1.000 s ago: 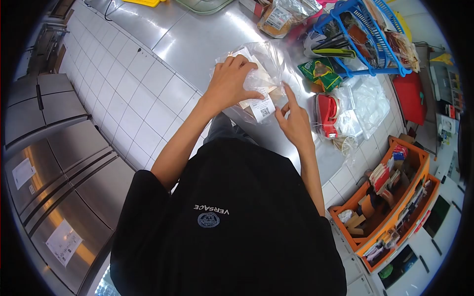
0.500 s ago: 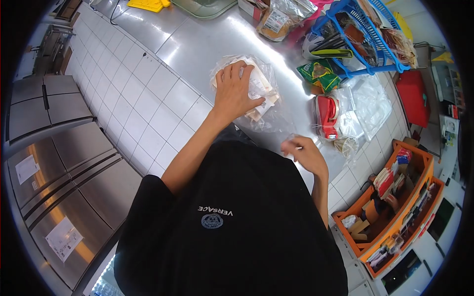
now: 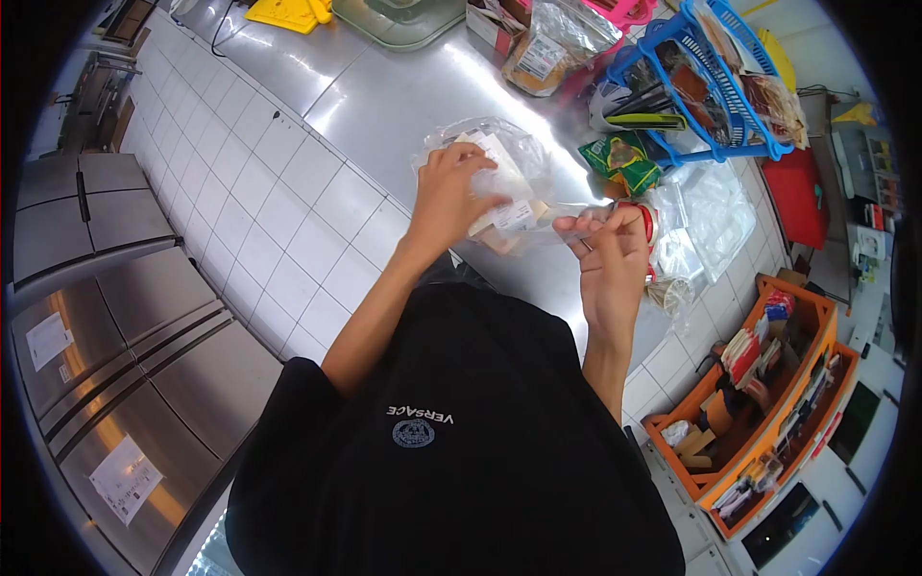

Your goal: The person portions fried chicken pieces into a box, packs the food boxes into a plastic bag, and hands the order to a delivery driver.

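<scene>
A clear plastic bag with pale, flat packets inside lies on the steel table. White printed labels show on the packets. My left hand grips the bag from its left side, fingers curled over the packets. At the bag's right end, my right hand pinches a stretched part of the plastic between thumb and fingers, palm turned upward. Just behind that hand is a red device, partly hidden by it.
A green packet lies near a blue basket full of packets. Clear bags are stacked to the right. Bagged bread-like food, a green tray and a yellow item sit farther back. Orange bins stand lower right.
My right hand has moved up and forward to the bag and taken hold of its end, drawing the plastic out to the right. My left hand stays on the bag, slightly lower.
</scene>
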{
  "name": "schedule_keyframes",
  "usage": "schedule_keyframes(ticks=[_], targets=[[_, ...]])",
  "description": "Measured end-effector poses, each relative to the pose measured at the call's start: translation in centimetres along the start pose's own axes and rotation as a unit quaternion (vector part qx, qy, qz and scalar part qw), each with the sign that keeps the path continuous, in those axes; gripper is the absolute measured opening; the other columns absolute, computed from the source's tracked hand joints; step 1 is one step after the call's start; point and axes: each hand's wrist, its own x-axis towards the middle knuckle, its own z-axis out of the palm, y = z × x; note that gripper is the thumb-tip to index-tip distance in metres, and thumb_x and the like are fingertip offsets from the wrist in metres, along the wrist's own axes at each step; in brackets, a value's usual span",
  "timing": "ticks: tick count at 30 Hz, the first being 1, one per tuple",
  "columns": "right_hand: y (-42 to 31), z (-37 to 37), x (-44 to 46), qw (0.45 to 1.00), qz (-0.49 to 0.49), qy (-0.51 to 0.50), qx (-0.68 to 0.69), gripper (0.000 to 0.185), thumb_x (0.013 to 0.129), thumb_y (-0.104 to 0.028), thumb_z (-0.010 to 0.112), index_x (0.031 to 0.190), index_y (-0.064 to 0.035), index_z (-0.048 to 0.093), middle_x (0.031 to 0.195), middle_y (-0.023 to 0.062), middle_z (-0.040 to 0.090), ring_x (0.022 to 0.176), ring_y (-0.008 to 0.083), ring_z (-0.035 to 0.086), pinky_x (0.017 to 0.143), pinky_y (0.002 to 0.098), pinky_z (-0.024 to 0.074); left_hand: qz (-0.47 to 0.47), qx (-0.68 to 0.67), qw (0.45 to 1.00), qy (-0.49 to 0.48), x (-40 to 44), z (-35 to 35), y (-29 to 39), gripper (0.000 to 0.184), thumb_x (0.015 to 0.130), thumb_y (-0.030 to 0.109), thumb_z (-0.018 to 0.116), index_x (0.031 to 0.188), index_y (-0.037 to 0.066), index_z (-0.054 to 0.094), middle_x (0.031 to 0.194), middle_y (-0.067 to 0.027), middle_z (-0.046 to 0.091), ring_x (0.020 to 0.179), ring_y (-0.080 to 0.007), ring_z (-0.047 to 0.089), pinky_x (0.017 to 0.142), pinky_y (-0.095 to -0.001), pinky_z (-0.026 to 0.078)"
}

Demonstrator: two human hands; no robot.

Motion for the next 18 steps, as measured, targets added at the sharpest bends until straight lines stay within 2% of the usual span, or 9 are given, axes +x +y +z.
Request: schedule_keyframes(ticks=[1, 3, 4, 7, 8, 10, 12, 15, 18], targets=[[-0.3, -0.1, 0.2, 0.993, 0.060, -0.007, 0.104, 0.011, 0.095, -0.005, 0.050, 0.105, -0.0064, 0.045, 0.100, 0.0118, 0.060, 0.082, 0.0224, 0.065, 0.083, 0.0342, 0.0512, -0.001, -0.003, 1.000, -0.003, 0.0, -0.6, -0.7, 0.048, 0.071, 0.023, 0.082, 0.112, 0.006, 0.065, 0.119, -0.0085, 0.057, 0.108, -0.0292, 0.051, 0.095, -0.0411, 0.039], [-0.5, 1.2, 1.0, 0.992, 0.062, -0.041, 0.105, 0.015, 0.097, -0.013, 0.050, 0.109, -0.0056, 0.048, 0.097, 0.0122, 0.058, 0.081, 0.0230, 0.066, 0.085, 0.0392, 0.0532, -0.036, -0.228, 0.972, 0.040, 0.8, -1.6, -1.9, 0.023, 0.083, 0.009, 0.071, 0.106, 0.005, 0.069, 0.098, -0.0098, 0.065, 0.094, -0.0226, 0.062, 0.085, -0.0346, 0.048], [-1.2, 3.1, 1.3, 0.991, 0.081, -0.059, 0.092, 0.021, 0.096, -0.014, 0.050, 0.115, -0.0044, 0.048, 0.101, 0.0141, 0.059, 0.081, 0.0228, 0.066, 0.085, 0.0389, 0.0531, -0.051, -0.256, 0.959, 0.112, 1.2, -2.0, -1.3, 0.017, 0.087, 0.006, 0.065, 0.103, -0.001, 0.065, 0.086, -0.0113, 0.063, 0.075, -0.0249, 0.061, 0.071, -0.0332, 0.049], [-0.7, 7.2, 2.6, 0.988, 0.100, -0.060, 0.099, 0.036, 0.096, -0.016, 0.053, 0.129, -0.0017, 0.046, 0.111, 0.0178, 0.063, 0.082, 0.0192, 0.066, 0.083, 0.0347, 0.0522, -0.114, -0.278, 0.937, 0.180, 1.2, -4.8, 1.8, 0.011, 0.089, 0.005, 0.063, 0.097, -0.002, 0.062, 0.087, -0.0128, 0.063, 0.080, -0.0251, 0.062, 0.072, -0.0356, 0.048], [-0.2, 8.5, 3.1, 0.995, 0.079, -0.066, 0.015, 0.037, 0.096, -0.013, 0.055, 0.130, -0.0021, 0.045, 0.110, 0.0158, 0.064, 0.084, 0.0177, 0.065, 0.083, 0.0325, 0.0513, -0.052, -0.251, 0.948, 0.186, 0.9, -4.6, 2.5, 0.010, 0.088, 0.006, 0.063, 0.095, -0.001, 0.060, 0.086, -0.0135, 0.061, 0.078, -0.0274, 0.062, 0.070, -0.0382, 0.048], [1.4, 10.6, 4.2, 0.988, -0.001, -0.053, -0.148, 0.033, 0.095, -0.009, 0.059, 0.125, -0.0011, 0.049, 0.098, 0.0117, 0.067, 0.085, 0.0125, 0.062, 0.077, 0.0269, 0.0499, 0.071, -0.187, 0.976, 0.083, -0.9, -3.9, 3.0, 0.018, 0.085, 0.007, 0.068, 0.100, 0.000, 0.062, 0.098, -0.0165, 0.060, 0.090, -0.0322, 0.061, 0.076, -0.0401, 0.049], [0.8, 10.3, 4.5, 0.990, 0.016, -0.005, -0.141, 0.027, 0.095, -0.010, 0.058, 0.120, -0.0013, 0.051, 0.092, 0.0097, 0.066, 0.083, 0.0123, 0.062, 0.074, 0.0273, 0.0499, 0.126, -0.181, 0.975, 0.020, -1.3, -4.6, 1.8, 0.022, 0.083, 0.008, 0.069, 0.103, 0.000, 0.063, 0.105, -0.0176, 0.059, 0.095, -0.0339, 0.061, 0.079, -0.0407, 0.049], [1.0, 10.6, 3.9, 0.989, 0.045, 0.076, -0.118, 0.016, 0.096, -0.010, 0.055, 0.111, -0.0035, 0.055, 0.080, 0.0045, 0.062, 0.074, 0.0118, 0.059, 0.066, 0.0281, 0.0480, 0.189, -0.161, 0.969, -0.007, 0.1, -5.9, -1.4, 0.050, 0.077, 0.016, 0.076, 0.120, -0.001, 0.057, 0.114, -0.0187, 0.056, 0.108, -0.0368, 0.056, 0.093, -0.0462, 0.045], [2.8, 14.1, 2.5, 0.899, 0.019, -0.108, -0.423, 0.023, 0.089, -0.017, 0.064, 0.105, -0.0028, 0.057, 0.087, 0.0126, 0.061, 0.074, 0.0290, 0.061, 0.074, 0.0406, 0.0473, 0.192, -0.176, 0.964, 0.047, 2.7, -1.3, -2.9, 0.075, 0.070, 0.026, 0.082, 0.131, 0.003, 0.046, 0.113, -0.0135, 0.057, 0.113, -0.0325, 0.052, 0.102, -0.0524, 0.034]])
